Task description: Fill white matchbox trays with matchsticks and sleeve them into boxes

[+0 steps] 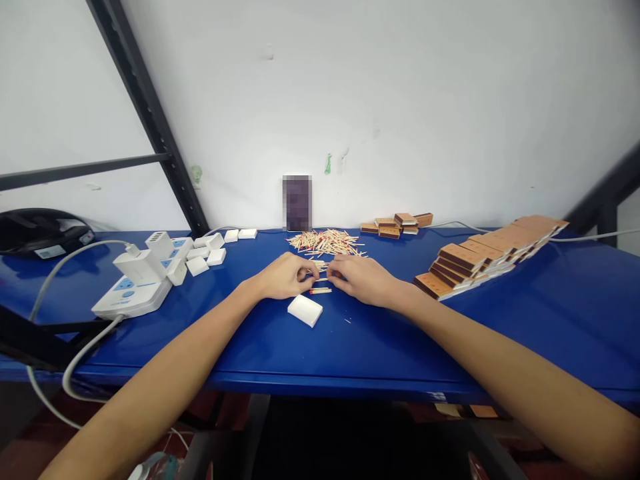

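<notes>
Both hands meet low over the blue table, fingers curled into pinches. My left hand [286, 276] is closed at one end of a few loose matchsticks [321, 279]. Facing it, my right hand [359, 277] is closed at their other end; the fingertips partly hide the sticks. A small bundle of matches [321, 291] with red heads lies on the table just below the fingers. Nearer to me sits a white matchbox tray [305, 311], slightly turned. Beyond the hands spreads a loose pile of matches [325, 241].
Filled-looking brown matchboxes [465, 259] stand in slanting stacks at the right, with several more [397, 225] by the wall. White trays [207, 252] lie at the left, beside a power strip [133, 297] with chargers and cables. A dark pixelated rectangle [297, 203] leans on the wall.
</notes>
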`<state>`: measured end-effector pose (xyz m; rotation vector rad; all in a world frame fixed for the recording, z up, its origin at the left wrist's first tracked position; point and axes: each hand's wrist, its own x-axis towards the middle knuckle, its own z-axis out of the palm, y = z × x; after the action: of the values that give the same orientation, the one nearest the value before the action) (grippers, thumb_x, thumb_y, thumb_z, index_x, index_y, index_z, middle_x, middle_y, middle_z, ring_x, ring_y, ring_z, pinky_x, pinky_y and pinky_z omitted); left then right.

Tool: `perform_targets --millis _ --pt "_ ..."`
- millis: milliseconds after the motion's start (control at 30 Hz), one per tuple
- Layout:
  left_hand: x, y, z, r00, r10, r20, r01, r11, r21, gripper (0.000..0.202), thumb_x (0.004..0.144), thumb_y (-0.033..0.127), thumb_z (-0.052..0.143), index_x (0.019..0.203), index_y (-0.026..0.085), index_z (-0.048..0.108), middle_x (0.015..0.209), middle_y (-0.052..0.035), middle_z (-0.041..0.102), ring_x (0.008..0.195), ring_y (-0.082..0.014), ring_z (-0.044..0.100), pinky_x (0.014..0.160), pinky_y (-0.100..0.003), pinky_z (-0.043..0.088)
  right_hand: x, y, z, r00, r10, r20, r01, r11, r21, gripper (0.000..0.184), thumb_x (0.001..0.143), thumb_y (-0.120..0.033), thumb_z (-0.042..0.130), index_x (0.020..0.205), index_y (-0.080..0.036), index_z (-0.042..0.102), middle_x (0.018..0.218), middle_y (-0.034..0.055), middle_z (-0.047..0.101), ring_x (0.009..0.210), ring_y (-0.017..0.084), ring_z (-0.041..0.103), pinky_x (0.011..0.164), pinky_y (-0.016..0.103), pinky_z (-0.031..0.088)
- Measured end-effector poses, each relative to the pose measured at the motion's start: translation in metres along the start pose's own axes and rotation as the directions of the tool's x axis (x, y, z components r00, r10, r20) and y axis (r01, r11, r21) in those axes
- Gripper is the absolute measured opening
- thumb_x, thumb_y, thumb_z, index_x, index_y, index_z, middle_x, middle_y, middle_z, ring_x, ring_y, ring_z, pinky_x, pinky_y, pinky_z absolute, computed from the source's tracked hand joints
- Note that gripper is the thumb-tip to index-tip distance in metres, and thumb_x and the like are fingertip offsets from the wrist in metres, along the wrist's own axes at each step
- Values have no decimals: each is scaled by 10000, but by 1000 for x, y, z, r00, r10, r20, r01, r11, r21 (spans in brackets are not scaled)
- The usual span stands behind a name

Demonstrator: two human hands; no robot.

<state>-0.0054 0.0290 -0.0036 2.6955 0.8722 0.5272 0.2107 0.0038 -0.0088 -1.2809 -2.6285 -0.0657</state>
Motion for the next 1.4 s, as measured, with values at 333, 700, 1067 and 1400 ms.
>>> perform_targets --millis 333,700,1067,1400 --pt "-1 2 -9 998 22 64 -28 995 94 462 725 99 433 1058 170 746 535 36 538 459 -77 330 493 -209 283 -1 -2 -1 998 -62 -2 62 998 2 178 943 -198 457 1033 -213 611 1026 65 615 843 182 574 633 273 332" --pt "-1 2 -10 995 -9 104 -5 991 135 463 720 105 447 1051 200 756 742 -25 727 505 -93 476 536 -212 369 -1 -1 -7 996 -57 61 59 998 -26 179 908 -159 474 953 -195 643 1000 66 640 855 189 585 639 279 329" --pt "-1 0 -15 994 -22 108 -9 959 282 423 728 163 467 1025 227 761 862 -63 760 637 -160 622 649 -264 431 -4 -2 -5 995 -21 98 18 999 37 264 892 -101 395 1092 -185 545 1012 92 619 882 204 583 705 286 370" --pt "-2 5 -18 994 44 99 -73 948 310 310 712 144 452 762 192 754 611 -28 668 490 -114 465 547 -263 314 2 -8 3 999 46 -13 -41 960 278 238 895 -141 461 1096 -164 587 764 19 644 688 152 541 646 253 343"
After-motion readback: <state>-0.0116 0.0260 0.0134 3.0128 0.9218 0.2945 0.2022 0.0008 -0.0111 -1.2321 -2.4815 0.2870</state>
